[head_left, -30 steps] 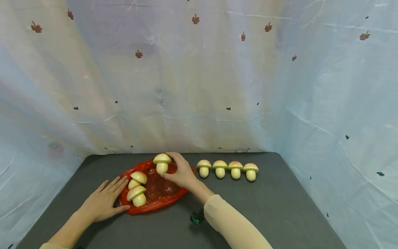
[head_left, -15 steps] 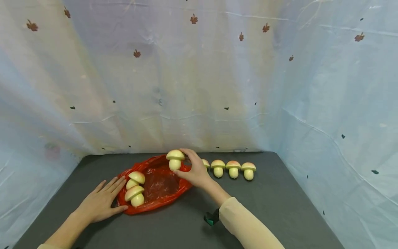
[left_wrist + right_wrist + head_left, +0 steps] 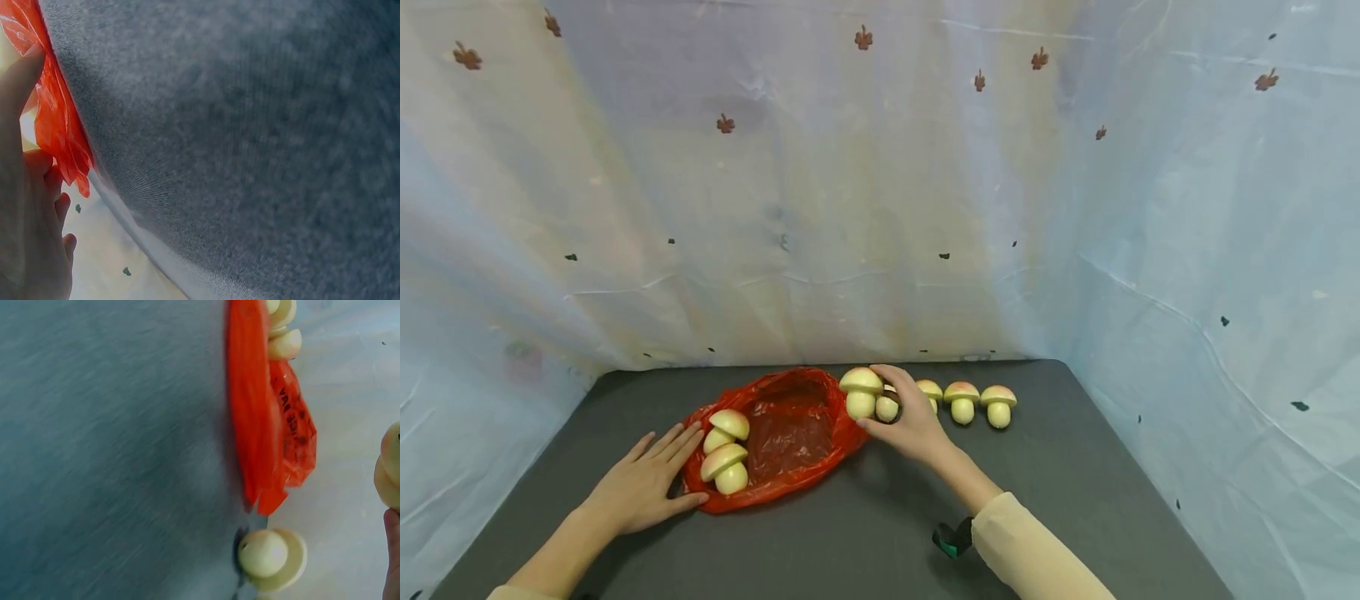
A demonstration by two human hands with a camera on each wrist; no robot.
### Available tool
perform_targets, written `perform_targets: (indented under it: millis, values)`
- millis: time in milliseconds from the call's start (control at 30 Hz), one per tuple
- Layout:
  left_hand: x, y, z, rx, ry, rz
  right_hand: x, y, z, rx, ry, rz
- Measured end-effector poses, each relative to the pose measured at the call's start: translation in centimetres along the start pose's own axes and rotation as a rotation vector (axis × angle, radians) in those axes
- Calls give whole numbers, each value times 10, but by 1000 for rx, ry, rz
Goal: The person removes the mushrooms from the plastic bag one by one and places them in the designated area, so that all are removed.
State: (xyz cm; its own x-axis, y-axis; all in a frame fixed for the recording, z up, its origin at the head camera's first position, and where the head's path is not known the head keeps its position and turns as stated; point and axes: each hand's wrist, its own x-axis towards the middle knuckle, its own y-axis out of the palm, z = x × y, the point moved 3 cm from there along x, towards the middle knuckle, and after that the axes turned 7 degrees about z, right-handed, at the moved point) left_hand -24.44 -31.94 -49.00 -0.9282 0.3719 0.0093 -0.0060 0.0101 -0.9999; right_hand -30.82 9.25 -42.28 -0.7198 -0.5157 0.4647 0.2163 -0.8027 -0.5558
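My right hand (image 3: 917, 427) pinches a pale yellow toy mushroom (image 3: 861, 398) between thumb and fingers, just past the right end of a red plastic bag (image 3: 805, 477). At the right edge of the right wrist view the same mushroom (image 3: 390, 464) shows above a fingertip. The bag lies with its mouth spread wide. Inside its left part lean two more mushrooms, an upper one (image 3: 730, 424) and a lower one (image 3: 724, 468). My left hand (image 3: 642, 493), fingers straight and spread, rests against the bag's left edge; the left wrist view shows its fingers along the red plastic (image 3: 61, 128).
To the right of the bag several mushrooms stand in a row, the rightmost mushroom (image 3: 999, 406) farthest out. My right hand partly covers the nearer ones. A dark grey table (image 3: 820, 550) lies under everything, with a pale patterned curtain (image 3: 850, 208) behind and at the sides.
My right hand has carried the mushroom rightward, from over the bag to beside the row. The left hand and the two mushrooms in the bag have stayed put.
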Motion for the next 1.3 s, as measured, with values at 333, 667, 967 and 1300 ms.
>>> perform_targets:
  millis: [333, 667, 967, 1300]
  values:
    - [1, 2, 1, -2, 0, 7, -31, -15, -19, -128, -1, 30]
    - [1, 3, 2, -8, -10, 24, -45, -15, -39, -229, 77, 172]
    - [0, 5, 1, -11, -3, 16, -45, -7, -48, -328, 145, 276]
    - [3, 7, 2, -12, -5, 31, -46, -4, -54, -352, 164, 312]
